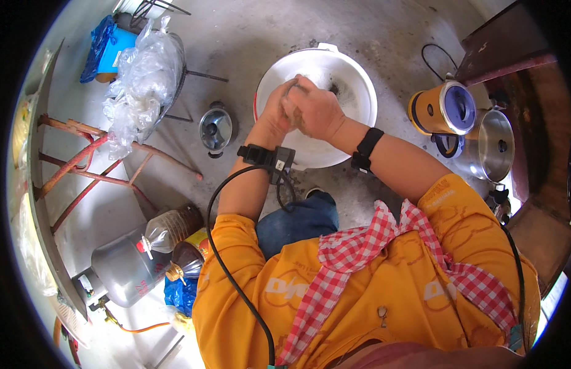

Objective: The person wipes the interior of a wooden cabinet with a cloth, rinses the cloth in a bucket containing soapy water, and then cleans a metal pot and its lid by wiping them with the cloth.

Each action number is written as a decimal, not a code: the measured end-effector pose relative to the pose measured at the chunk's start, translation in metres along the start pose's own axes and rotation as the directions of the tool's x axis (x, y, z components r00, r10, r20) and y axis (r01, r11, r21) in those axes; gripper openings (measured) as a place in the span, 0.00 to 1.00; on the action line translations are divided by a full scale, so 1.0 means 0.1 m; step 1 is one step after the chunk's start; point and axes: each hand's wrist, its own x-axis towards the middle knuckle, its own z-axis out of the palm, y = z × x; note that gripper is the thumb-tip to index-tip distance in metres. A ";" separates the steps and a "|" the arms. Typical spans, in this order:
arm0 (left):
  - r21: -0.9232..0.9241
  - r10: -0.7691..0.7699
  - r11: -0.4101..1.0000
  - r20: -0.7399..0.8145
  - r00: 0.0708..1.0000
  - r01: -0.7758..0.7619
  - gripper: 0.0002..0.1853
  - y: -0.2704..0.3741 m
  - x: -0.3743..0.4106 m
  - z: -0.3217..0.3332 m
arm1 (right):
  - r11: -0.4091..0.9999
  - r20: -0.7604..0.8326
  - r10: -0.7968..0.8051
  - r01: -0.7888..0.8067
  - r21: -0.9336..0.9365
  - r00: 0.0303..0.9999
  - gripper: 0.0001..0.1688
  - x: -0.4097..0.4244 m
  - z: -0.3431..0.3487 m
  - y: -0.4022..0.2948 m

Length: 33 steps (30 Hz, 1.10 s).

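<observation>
My left hand (277, 108) and my right hand (315, 105) are pressed together over a white basin (354, 138) on the floor. Their fingers are curled in against each other, and a small greyish patch shows between them. Whether they hold anything cannot be told, since the fingers cover the space. Foamy liquid (345, 99) lies in the basin, with a dark spot in it to the right of my hands. A band with a small device (282, 163) sits on my left wrist, and a black strap (369, 143) circles the right.
A small lidded pot (216, 129) stands left of the basin. Rightward are a yellow electric kettle (431, 108) and a lidded steel pot (493, 145). Clear plastic bags (149, 69) top a stand with protruding legs. A gas cylinder (124, 263) and plastic bottles (172, 228) stand lower left.
</observation>
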 end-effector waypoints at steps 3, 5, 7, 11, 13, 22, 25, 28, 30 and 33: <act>0.121 0.004 0.993 -0.141 0.990 0.013 0.15 -0.01 0.06 -0.05 | 0.976 0.081 0.216 -0.212 -0.058 0.973 0.14 0.09 0.06 0.05; 0.208 0.011 0.978 -0.221 0.975 0.036 0.17 0.01 -0.03 0.13 | 0.960 0.153 0.276 -0.265 -0.087 0.949 0.14 0.09 0.15 0.18; 0.298 0.016 0.952 -0.262 0.965 0.065 0.18 0.03 -0.06 0.03 | 0.935 0.315 0.335 -0.272 -0.226 0.888 0.15 0.23 0.23 0.39; 0.594 0.070 0.800 -0.236 0.969 0.087 0.18 0.06 -0.19 0.25 | 0.891 0.404 0.334 -0.145 -0.430 0.851 0.16 0.32 0.12 0.75; 0.896 0.418 0.366 0.084 0.904 -0.253 0.17 0.08 -0.08 -0.15 | 0.930 0.380 0.190 -0.041 -0.366 0.905 0.17 0.25 -0.09 0.85; 0.996 0.165 -0.083 0.021 0.986 -0.007 0.24 -0.22 0.16 -0.96 | 0.754 0.442 0.650 -0.456 -0.472 0.618 0.31 -0.06 -0.25 0.79; 0.973 0.275 0.202 -0.169 0.946 0.115 0.30 -0.41 0.40 -0.98 | 0.713 0.457 0.698 -0.475 -0.515 0.552 0.36 -0.33 0.13 0.64; 0.764 0.108 0.596 -0.380 0.919 0.246 0.26 -0.46 0.51 -1.05 | 0.803 0.719 0.565 -0.469 -0.368 0.404 0.30 -0.46 0.39 0.67; 0.536 -0.092 0.774 -0.432 0.897 0.337 0.27 -0.40 0.52 -1.40 | 0.748 0.543 0.640 -0.602 -0.279 0.543 0.30 -0.45 0.41 0.65; 0.211 -0.277 0.916 -0.282 0.919 0.341 0.14 -0.42 0.46 -1.06 | 0.789 0.493 0.615 -0.481 -0.383 0.615 0.18 -0.37 0.19 0.57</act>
